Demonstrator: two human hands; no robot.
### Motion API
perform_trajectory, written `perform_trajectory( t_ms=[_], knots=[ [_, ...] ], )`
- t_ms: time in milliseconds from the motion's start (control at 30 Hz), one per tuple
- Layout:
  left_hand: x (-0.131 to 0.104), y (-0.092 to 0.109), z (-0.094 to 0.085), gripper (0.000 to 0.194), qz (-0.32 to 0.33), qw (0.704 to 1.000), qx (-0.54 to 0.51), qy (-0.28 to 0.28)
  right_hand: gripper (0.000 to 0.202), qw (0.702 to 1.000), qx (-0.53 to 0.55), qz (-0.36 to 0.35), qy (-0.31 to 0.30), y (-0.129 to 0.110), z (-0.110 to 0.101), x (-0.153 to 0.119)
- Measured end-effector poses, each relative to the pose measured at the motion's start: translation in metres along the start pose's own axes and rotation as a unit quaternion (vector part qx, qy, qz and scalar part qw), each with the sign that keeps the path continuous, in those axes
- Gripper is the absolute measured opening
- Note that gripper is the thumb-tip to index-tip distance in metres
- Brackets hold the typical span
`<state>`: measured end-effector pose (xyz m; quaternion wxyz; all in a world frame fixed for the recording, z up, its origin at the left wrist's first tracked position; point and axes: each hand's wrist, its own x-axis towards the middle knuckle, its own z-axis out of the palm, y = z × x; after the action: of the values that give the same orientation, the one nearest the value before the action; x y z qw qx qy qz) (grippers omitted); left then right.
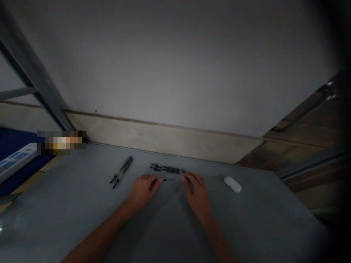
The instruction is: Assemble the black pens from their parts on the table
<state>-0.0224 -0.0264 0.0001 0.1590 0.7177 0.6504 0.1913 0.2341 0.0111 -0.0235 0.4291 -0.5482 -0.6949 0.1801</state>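
Note:
My left hand (144,189) is closed in a pinch around a dark pen (165,179), whose thin end points right. Across a small gap, my right hand (197,195) has its fingers curled together low over the table. Something dark shows beneath those fingers, too dim to name. Just beyond both hands, several black pens (166,168) lie side by side along the back of the table. A small dark piece (183,170) sits at the right fingertips. Another bunch of black pens (122,172) lies slanted, left of my left hand.
A white rounded case (233,184) rests on the grey table (260,215) to the right. Behind stands a pale wall with a tiled strip (164,135). A metal post (41,69) rises at the left, near a white box (18,160) on blue cloth.

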Motion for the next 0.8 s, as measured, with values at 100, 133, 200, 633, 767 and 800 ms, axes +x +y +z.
perform_trajectory(
  t_ms=[100,133,200,633,767,800],
  knots=[
    [-0.001,0.002,-0.001,0.036,0.014,1.0,0.004,-0.008,0.034,0.989,0.116,0.061,-0.071,-0.024,0.003,-0.009],
    [-0.002,0.002,-0.001,0.035,0.021,1.0,0.006,-0.011,0.038,0.978,0.157,0.082,-0.107,-0.031,0.004,-0.013],
    [-0.002,0.001,0.001,0.032,0.04,0.999,0.011,-0.016,0.041,0.953,0.221,0.097,-0.183,-0.042,0.007,-0.019],
    [-0.003,-0.005,0.008,0.037,0.096,0.995,0.028,-0.017,0.057,0.909,0.323,0.156,-0.213,-0.05,0.016,-0.022],
    [-0.004,-0.003,0.006,0.035,0.096,0.995,0.032,-0.023,0.06,0.894,0.347,0.181,-0.217,-0.055,0.015,-0.022],
    [-0.004,-0.002,0.006,0.034,0.096,0.995,0.033,-0.025,0.06,0.892,0.349,0.185,-0.218,-0.055,0.015,-0.023]
  ],
)
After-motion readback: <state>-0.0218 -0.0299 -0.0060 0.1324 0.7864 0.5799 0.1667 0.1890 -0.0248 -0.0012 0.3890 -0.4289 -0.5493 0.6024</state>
